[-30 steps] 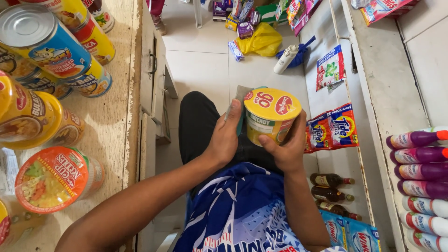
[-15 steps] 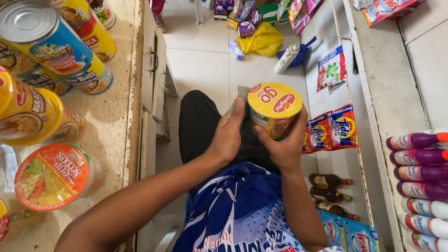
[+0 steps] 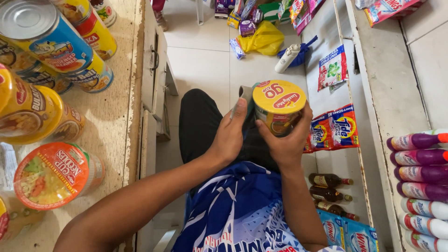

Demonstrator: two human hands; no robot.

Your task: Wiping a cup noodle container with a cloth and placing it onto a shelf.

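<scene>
Change: since a second ago the yellow-lidded noodle cup (image 3: 279, 108) has tipped a little, its lid now facing more toward the camera, while both hands kept their places.
Right hand (image 3: 284, 144): clasped around the cup's lower side, fingers curled up its wall.
Left hand (image 3: 229, 135): pressing a grey cloth (image 3: 246, 95) against the cup's left side, fingers closed on the cloth.
Cup location: held above the lap, mid-scene, between the two shelf units.
Left edge: wooden shelf (image 3: 116, 116) with cans and an orange noodle cup (image 3: 53, 175) near its rim.
Right edge: white shelves (image 3: 373, 93) with sachets and purple-capped bottles (image 3: 420, 158).
Open room: tiled floor (image 3: 200, 60) far ahead, cluttered farther off by a yellow bag (image 3: 266, 39).
</scene>
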